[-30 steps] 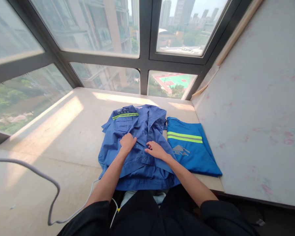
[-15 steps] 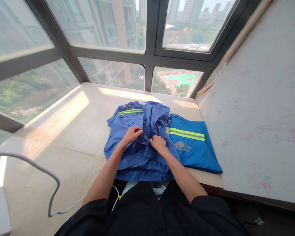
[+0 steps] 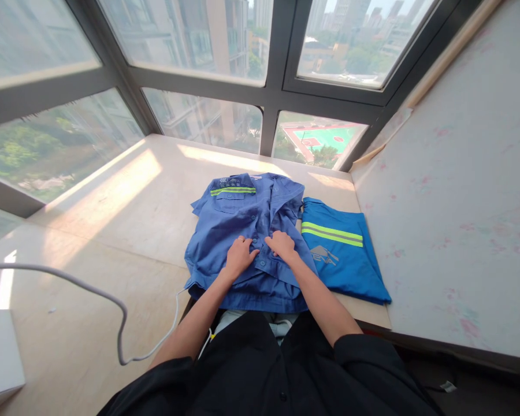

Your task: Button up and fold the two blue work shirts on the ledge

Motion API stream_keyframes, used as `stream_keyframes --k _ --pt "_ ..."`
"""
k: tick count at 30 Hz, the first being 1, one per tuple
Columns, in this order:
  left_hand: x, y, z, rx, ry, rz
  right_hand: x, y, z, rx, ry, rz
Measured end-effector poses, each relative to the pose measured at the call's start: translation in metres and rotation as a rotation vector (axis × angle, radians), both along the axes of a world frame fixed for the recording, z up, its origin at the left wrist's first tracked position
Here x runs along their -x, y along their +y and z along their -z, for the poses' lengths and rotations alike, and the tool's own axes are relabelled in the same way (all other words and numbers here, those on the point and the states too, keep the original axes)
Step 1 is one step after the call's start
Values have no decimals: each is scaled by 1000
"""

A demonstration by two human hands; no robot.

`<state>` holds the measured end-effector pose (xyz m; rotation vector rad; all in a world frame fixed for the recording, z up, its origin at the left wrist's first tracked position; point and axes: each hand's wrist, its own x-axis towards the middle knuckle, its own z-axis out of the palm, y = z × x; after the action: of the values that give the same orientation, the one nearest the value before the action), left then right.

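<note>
A blue short-sleeved work shirt (image 3: 225,231) lies front side up on the wooden ledge, with a yellow-green and grey stripe across one chest. Buttons run down its middle, and the front looks rumpled there. My left hand (image 3: 241,257) grips the cloth beside the button strip, thumb towards the middle. Across the strip, my right hand (image 3: 281,245) has its fingers curled on the other front edge. The fingertips of both hands are partly hidden. Close by on the right lies a brighter blue folded garment (image 3: 335,271) with a reflective stripe and a grey logo.
A grey cable (image 3: 91,286) loops over the ledge (image 3: 112,231) at left. A white box (image 3: 2,352) stands at the lower left edge. Window frames (image 3: 208,86) bound the far side, and a flowered wall (image 3: 450,219) rises at right.
Both hands have moved lower on the shirt, towards its hem. The shirt fronts lie flatter and closer together. The view has shifted slightly, and the cable's loop sits further right.
</note>
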<state>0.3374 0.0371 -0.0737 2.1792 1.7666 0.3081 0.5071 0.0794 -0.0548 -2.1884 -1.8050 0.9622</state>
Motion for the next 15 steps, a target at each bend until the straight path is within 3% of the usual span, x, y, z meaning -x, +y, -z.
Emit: stream_keyframes --k 6,10,12,15 --pt "17 -7 8 -3 7 228 -31 -16 -1 -74 350 -58" --pt "31 -11 7 27 -40 323 -36 -26 -1 -90 651 -180" --pt "32 -10 5 60 -113 310 -29 -27 2 -49 656 -242" --pt "25 -3 0 102 -218 157 -16 -25 6 42 539 -336"
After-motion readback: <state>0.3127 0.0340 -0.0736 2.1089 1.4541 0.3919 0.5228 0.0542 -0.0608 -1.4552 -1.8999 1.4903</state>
